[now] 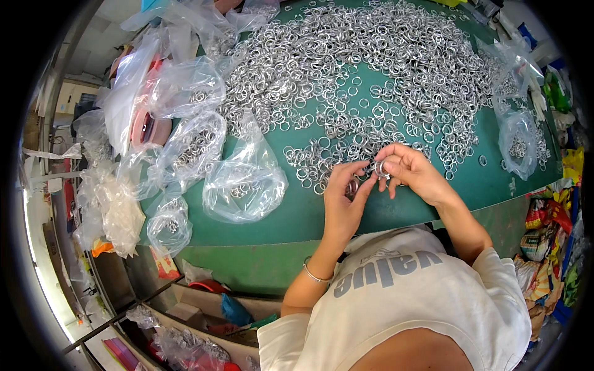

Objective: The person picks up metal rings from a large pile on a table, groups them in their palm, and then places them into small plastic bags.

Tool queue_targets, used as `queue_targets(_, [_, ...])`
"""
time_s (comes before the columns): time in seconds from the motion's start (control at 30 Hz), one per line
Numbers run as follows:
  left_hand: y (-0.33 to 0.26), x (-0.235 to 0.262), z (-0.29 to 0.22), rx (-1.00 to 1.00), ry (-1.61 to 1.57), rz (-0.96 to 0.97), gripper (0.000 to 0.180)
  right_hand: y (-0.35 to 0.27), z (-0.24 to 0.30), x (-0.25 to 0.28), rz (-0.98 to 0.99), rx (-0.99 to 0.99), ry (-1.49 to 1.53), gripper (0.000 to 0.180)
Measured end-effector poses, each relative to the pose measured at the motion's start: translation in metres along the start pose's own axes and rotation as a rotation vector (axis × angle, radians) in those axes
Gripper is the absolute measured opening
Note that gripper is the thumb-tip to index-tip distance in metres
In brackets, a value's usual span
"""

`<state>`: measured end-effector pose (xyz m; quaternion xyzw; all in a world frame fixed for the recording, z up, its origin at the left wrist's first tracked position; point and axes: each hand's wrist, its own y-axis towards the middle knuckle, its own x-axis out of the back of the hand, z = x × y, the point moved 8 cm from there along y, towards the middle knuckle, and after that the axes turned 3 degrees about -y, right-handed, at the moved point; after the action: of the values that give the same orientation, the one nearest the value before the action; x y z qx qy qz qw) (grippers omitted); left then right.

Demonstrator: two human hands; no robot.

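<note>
A broad heap of silver-coloured metal rings (371, 37) covers the far part of the green table (297, 216). Close to its front edge, my left hand (342, 201) is closed, with a few metal rings (352, 187) showing between its thumb and fingers. My right hand (413, 174) meets it at the fingertips, pinching a metal ring (382, 168) between thumb and forefinger. How many rings lie in each hand is partly hidden by the fingers. Loose rings (315, 162) lie scattered just beyond both hands.
Clear plastic bags with rings inside, such as the nearest bag (247, 179), stand along the table's left side. Another ring bag (518, 145) lies at the right edge. Below the table at left is an open drawer (216, 306) of odds and ends. Colourful packages (547, 229) pile up at far right.
</note>
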<state>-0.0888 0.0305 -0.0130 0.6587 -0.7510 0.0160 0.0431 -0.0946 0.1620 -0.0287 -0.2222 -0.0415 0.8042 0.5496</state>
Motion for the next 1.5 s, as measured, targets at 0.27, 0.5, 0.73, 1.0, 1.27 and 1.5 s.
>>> queue_targets(0.27, [-0.008,0.004,-0.029,-0.272,0.138,-0.148,0.015,-0.013,0.013,-0.008,-0.126,0.136,-0.053,0.016])
queue_targets(0.5, [-0.02,0.005,-0.047,-0.488,0.23,-0.239,0.021,-0.02,0.016,-0.005,-0.248,0.286,-0.125,0.014])
queue_targets(0.73, [-0.006,0.007,0.0,0.092,-0.39,-0.108,0.008,-0.025,0.03,-0.014,-0.262,0.35,-0.14,0.011])
queue_targets(1.0, [-0.012,-0.014,0.02,0.519,-0.949,0.058,0.015,-0.017,0.014,-0.008,-0.209,0.224,0.03,0.01])
queue_targets(1.27, [-0.015,-0.01,0.023,0.437,-0.881,-0.08,0.012,-0.016,0.007,-0.012,-0.207,0.181,0.09,0.009])
queue_targets(1.5, [-0.016,-0.016,0.017,0.343,-0.924,-0.168,0.012,-0.016,-0.003,-0.019,-0.209,0.08,0.164,0.009])
